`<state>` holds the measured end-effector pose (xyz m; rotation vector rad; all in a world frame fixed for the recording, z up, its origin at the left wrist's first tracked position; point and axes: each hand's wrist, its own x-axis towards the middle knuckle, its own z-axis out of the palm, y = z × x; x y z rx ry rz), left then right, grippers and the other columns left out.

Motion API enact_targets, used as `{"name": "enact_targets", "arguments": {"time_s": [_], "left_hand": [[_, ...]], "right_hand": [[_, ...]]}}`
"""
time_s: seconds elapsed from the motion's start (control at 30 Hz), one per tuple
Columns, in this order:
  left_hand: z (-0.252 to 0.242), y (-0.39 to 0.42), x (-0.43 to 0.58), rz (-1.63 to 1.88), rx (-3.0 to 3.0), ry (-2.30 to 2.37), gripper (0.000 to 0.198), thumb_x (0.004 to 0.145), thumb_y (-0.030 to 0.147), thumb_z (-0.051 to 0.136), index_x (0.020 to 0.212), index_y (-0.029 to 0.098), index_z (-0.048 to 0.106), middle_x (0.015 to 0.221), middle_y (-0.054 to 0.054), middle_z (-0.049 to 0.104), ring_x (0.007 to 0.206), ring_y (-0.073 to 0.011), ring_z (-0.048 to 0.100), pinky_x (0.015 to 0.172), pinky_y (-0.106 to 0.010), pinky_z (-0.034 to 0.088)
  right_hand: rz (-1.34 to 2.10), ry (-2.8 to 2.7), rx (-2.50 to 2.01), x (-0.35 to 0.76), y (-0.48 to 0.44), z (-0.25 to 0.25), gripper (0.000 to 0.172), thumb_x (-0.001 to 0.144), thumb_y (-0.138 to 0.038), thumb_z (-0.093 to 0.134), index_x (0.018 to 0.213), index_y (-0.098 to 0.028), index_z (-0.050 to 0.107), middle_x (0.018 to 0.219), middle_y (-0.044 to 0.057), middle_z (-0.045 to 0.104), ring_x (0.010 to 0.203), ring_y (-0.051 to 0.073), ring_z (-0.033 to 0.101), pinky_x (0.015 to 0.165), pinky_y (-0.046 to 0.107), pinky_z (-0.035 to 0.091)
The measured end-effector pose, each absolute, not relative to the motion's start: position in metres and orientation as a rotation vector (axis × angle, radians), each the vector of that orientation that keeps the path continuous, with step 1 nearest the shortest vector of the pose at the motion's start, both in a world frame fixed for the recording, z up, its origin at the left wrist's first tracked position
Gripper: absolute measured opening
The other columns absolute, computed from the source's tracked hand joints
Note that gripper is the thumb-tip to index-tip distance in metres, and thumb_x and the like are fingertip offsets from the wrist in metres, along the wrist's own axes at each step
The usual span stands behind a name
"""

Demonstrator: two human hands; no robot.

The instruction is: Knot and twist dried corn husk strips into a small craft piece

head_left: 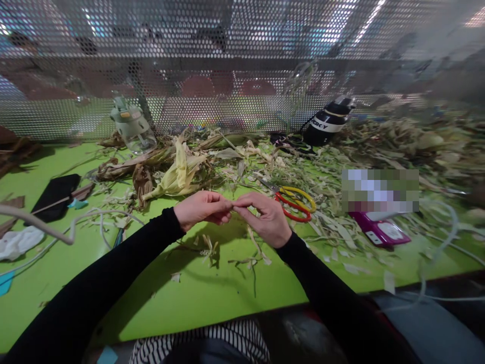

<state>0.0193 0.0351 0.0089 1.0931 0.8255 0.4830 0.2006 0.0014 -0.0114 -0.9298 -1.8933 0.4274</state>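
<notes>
My left hand (207, 207) and my right hand (264, 215) meet over the green table (151, 303), fingertips pinched together. Whatever lies between them is too small to make out. A pale husk strip (258, 245) shows just below my right hand; whether it hangs from the fingers or lies on the table I cannot tell. Under my left hand lies a small frayed bit of husk (208, 248). Beyond that hand rests a yellowish bundle of corn husk (180, 172). Scissors (296, 203) with red and yellow handles lie just past my right hand, blades pointing away.
A clear bottle (135, 131) and a black bottle (328, 124) stand against the perforated metal screen (235, 65). Shredded husk (341, 151) covers the back and right. A purple device (382, 230) sits right; a black phone (56, 194) and white cable (76, 222) lie left.
</notes>
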Motion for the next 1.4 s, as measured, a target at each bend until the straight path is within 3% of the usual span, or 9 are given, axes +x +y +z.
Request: {"name": "enact_targets", "arguments": {"time_s": [0.2,0.37,0.6,0.8,0.97,1.1,1.23,1.4], "left_hand": [[0.003,0.035,0.023,0.603,1.188,0.834,0.032,0.064,0.035,0.075,0.075,0.011,0.058,0.062,0.0,0.063,0.056,-0.0066,0.058,0.061,-0.022,0.049],[-0.001,0.031,0.028,0.744,1.392,0.933,0.032,0.068,0.037,0.072,0.079,0.012,0.056,0.063,-0.002,0.065,0.058,-0.0105,0.061,0.061,-0.025,0.05],[-0.008,0.023,0.032,0.861,2.087,1.206,0.015,0.077,0.029,0.06,0.082,0.015,0.061,0.074,-0.004,0.067,0.068,-0.0148,0.06,0.066,-0.027,0.046],[-0.003,0.032,0.028,0.58,1.602,0.943,0.023,0.082,0.034,0.052,0.083,0.012,0.061,0.076,-0.007,0.068,0.065,-0.0124,0.062,0.065,-0.025,0.05],[-0.004,0.03,0.026,0.758,1.874,1.072,0.025,0.072,0.03,0.065,0.093,0.017,0.06,0.092,-0.005,0.069,0.07,-0.0131,0.063,0.068,-0.025,0.048],[-0.006,0.025,0.027,0.814,2.141,1.165,0.012,0.077,0.028,0.058,0.083,0.019,0.061,0.078,-0.002,0.068,0.065,-0.013,0.06,0.063,-0.024,0.043],[-0.006,0.026,0.029,0.836,1.973,1.174,0.018,0.077,0.034,0.058,0.081,0.017,0.059,0.075,-0.003,0.067,0.065,-0.0129,0.059,0.062,-0.024,0.043],[-0.004,0.027,0.031,0.748,1.606,1.029,0.024,0.078,0.038,0.057,0.081,0.014,0.055,0.074,-0.005,0.066,0.065,-0.013,0.061,0.063,-0.025,0.048]], "right_hand": [[0.492,-1.883,-1.02,0.2,0.003,-0.014,0.013,0.079,-0.022,0.063,0.091,-0.018,0.067,0.08,0.003,0.068,0.07,0.014,0.061,0.064,0.027,0.05],[0.549,-1.765,-1.096,0.2,0.005,-0.021,0.012,0.081,-0.028,0.061,0.086,-0.019,0.066,0.078,0.003,0.067,0.069,0.014,0.061,0.063,0.027,0.049],[0.809,-1.64,-1.149,0.2,0.008,-0.024,0.017,0.078,-0.033,0.062,0.083,-0.017,0.063,0.07,0.001,0.063,0.06,0.012,0.056,0.056,0.024,0.047],[0.939,-1.63,-1.13,0.202,0.011,-0.02,0.015,0.076,-0.03,0.063,0.082,-0.016,0.063,0.068,0.0,0.061,0.058,0.01,0.052,0.054,0.023,0.044],[1.039,-1.552,-1.191,0.201,0.009,-0.018,0.016,0.075,-0.03,0.064,0.08,-0.015,0.063,0.065,-0.001,0.059,0.054,0.009,0.05,0.052,0.022,0.043],[1.115,-1.508,-1.229,0.2,0.008,-0.018,0.019,0.074,-0.032,0.066,0.08,-0.014,0.063,0.068,-0.001,0.061,0.056,0.009,0.052,0.055,0.023,0.045],[1.135,-1.494,-1.142,0.199,0.01,-0.019,0.023,0.069,-0.032,0.07,0.085,-0.016,0.064,0.074,0.0,0.064,0.063,0.01,0.057,0.061,0.024,0.049],[0.906,-1.597,-1.113,0.201,0.01,-0.021,0.014,0.076,-0.029,0.063,0.083,-0.017,0.064,0.074,0.001,0.065,0.064,0.011,0.059,0.062,0.025,0.05]]}}
